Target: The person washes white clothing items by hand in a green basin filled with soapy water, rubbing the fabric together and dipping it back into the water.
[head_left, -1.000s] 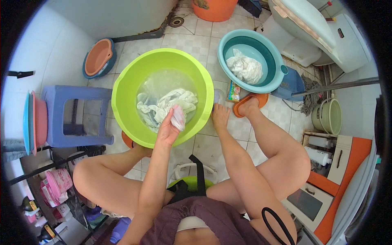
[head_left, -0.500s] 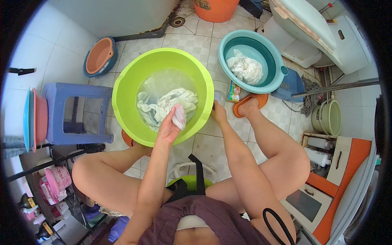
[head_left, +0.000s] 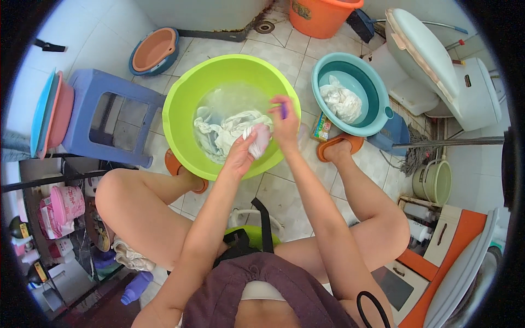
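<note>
A bunched white and pale pink cloth [head_left: 260,142] is gripped in my left hand [head_left: 240,156], over the near right part of a large lime-green basin [head_left: 180,136]. Below it, wet white laundry [head_left: 224,134] lies in the basin's cloudy water. My right hand [head_left: 285,123] is closed around a small purple object [head_left: 283,111], mostly hidden by the fingers, above the basin's right rim. To the right, a teal basin [head_left: 319,90] contains another wad of white cloth [head_left: 340,100] in water.
A blue plastic stool [head_left: 82,115] stands at the left, beside stacked pink and blue basins [head_left: 57,117]. A small colourful box [head_left: 321,127] sits between the two basins. Farther right are a blue dustpan [head_left: 391,134], a mop [head_left: 418,134] and a toilet [head_left: 432,65]. An orange bucket [head_left: 322,19] stands behind.
My right hand has risen from beside the green basin to over its rim, with the purple object in it. My left hand keeps hold of the cloth. The view has shifted slightly.
</note>
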`<state>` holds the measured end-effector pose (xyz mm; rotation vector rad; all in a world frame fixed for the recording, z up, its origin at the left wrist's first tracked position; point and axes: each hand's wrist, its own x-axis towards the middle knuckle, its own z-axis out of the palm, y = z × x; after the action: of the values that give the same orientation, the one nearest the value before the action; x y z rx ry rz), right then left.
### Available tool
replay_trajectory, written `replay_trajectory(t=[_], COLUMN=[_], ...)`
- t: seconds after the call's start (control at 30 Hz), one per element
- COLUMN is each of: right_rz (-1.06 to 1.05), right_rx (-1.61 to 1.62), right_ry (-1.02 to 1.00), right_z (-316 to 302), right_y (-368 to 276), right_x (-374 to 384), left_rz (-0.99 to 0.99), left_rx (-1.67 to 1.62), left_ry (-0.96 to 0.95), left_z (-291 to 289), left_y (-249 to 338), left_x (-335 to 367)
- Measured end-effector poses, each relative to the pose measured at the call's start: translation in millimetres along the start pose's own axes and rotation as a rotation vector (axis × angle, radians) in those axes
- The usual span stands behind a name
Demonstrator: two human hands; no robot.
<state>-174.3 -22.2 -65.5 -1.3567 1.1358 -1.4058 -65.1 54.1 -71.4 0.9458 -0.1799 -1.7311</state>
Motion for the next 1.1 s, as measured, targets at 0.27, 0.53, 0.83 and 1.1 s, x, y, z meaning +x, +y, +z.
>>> replay_trajectory(t=[0.27,0.53,0.83,1.1], right_rz=[0.19,0.177,0.262,0.76], right_rx=[-0.403,-0.403,-0.143,0.181], right_ry=[-0.286,-0.32,0.138,0.313], right_z=[18.7,28.3,-14.9,-100.2], right_y=[16.3,12.9,52.5,136.1], right_x=[-26.6,-36.4,0.1,-0.9], left_rz=[0.009,0.0,-0.022,0.073], left_rx=[0.268,0.354,0.318,0.178], left_ry=[0.034,-0.009,0.01,-0.003], left_z=[-11.7,-18.0,12.5,-4.0], left_y=[-11.4,-7.3,10.7,25.5], left_x=[-8.1,-12.8,-14.6,-8.3])
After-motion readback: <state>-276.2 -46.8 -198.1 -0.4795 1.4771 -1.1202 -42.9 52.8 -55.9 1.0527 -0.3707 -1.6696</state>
